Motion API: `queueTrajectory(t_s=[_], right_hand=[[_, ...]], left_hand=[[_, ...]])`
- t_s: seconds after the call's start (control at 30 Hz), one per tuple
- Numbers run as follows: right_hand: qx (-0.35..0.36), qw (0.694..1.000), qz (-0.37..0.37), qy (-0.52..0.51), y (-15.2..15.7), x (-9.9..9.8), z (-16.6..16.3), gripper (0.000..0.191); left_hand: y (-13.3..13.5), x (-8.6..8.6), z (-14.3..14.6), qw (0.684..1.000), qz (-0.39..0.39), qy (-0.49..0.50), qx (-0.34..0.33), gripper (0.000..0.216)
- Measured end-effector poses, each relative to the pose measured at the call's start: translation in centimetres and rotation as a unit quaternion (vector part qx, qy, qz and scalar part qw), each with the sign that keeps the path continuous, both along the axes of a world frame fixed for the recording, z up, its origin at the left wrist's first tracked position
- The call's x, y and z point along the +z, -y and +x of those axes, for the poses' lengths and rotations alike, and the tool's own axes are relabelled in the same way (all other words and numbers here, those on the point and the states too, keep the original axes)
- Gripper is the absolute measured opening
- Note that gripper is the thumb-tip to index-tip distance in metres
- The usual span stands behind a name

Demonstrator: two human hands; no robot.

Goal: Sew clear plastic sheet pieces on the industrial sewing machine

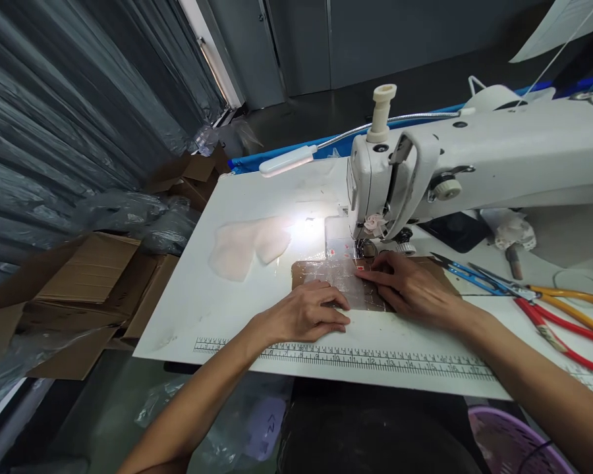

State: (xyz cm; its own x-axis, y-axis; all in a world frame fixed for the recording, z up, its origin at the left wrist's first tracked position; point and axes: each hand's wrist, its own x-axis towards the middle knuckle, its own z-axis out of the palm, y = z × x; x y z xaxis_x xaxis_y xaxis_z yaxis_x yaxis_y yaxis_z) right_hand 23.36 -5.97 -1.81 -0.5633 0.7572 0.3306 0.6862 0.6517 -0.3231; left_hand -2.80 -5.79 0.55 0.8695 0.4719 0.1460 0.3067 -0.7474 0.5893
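Observation:
A sheet of clear plastic film (343, 280) with small red marks lies over a flat brown piece (300, 268) below the needle area of a white sewing machine (370, 178). My left hand (309, 309) rests on the near left part of the film and the table, its fingers loosely bent and apart. From the right, my right hand (410, 283) presses on the film and brown piece. Its forefinger reaches to a small red mark beside the presser foot (368, 249), and its thumb is spread lower down. Part of the brown piece is hidden under both hands.
Blue thread snips (474, 275), orange-handled scissors (573, 299) and red-handled scissors (548, 329) lie at the right. Pale translucent pieces (237, 247) lie on the left. A lit lamp (287, 160) hangs over the table. A printed ruler (336, 355) runs along the front edge. Cardboard boxes (89, 276) stand left.

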Motion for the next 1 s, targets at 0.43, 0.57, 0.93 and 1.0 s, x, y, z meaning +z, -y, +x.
queueTrajectory(t_s=[0.43, 0.57, 0.93, 1.0], right_hand=[[0.013, 0.998, -0.033, -0.049, 0.2, -0.2, 0.2, 0.042], [0.040, 0.997, -0.052, -0.038, 0.8, 0.6, 0.3, 0.038], [0.053, 0.998, -0.033, 0.011, 1.0, 1.1, 0.3, 0.036], [0.051, 0.998, -0.028, 0.013, 1.0, 1.0, 0.2, 0.036]], left_hand=[[0.3, -0.9, 0.0, 0.998, -0.009, 0.053, 0.041, 0.016], [0.3, -0.9, 0.0, 0.998, -0.008, 0.054, 0.039, 0.015], [0.3, -0.5, -0.1, 0.995, 0.031, 0.094, 0.018, 0.014], [0.0, -0.2, 0.1, 0.992, 0.046, 0.115, 0.034, 0.020]])
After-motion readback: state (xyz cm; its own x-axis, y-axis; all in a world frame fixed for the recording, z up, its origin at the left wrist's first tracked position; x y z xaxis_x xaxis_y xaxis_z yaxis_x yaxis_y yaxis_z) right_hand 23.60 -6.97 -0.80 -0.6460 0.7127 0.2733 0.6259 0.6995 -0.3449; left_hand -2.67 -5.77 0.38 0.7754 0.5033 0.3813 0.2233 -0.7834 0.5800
